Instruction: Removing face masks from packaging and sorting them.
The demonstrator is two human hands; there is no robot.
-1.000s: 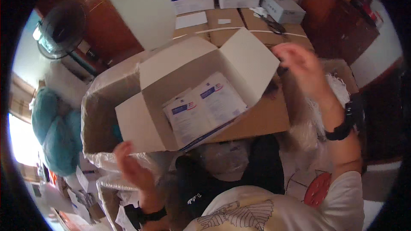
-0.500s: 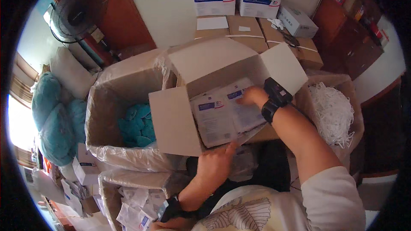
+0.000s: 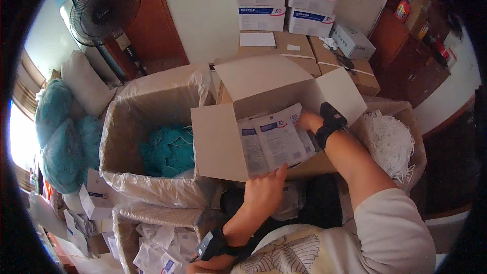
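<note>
An open cardboard box (image 3: 218, 142) with raised flaps holds several flat white packets with blue and red print. One packet (image 3: 279, 137) lies tilted on top, its lower edge toward me. My left hand (image 3: 263, 193) is at the box's near edge, fingers closed on that packet's lower edge. Inside the box, my right hand (image 3: 307, 121) is at the packet's upper right edge; its fingertips are hidden behind the packet. Both wrists wear black devices.
Left of the box, a plastic-lined carton (image 3: 152, 102) holds teal mask-like pieces (image 3: 170, 151). White cords (image 3: 389, 144) fill a carton on the right. Clear packets (image 3: 157, 259) lie in a lined carton at lower left. Behind stand stacked white boxes (image 3: 261, 18) and a fan (image 3: 105, 9).
The top packet now tilts over the others and covers my right fingertips, which lay across a packet before. My left hand has shifted slightly right. The whole view has shifted a little.
</note>
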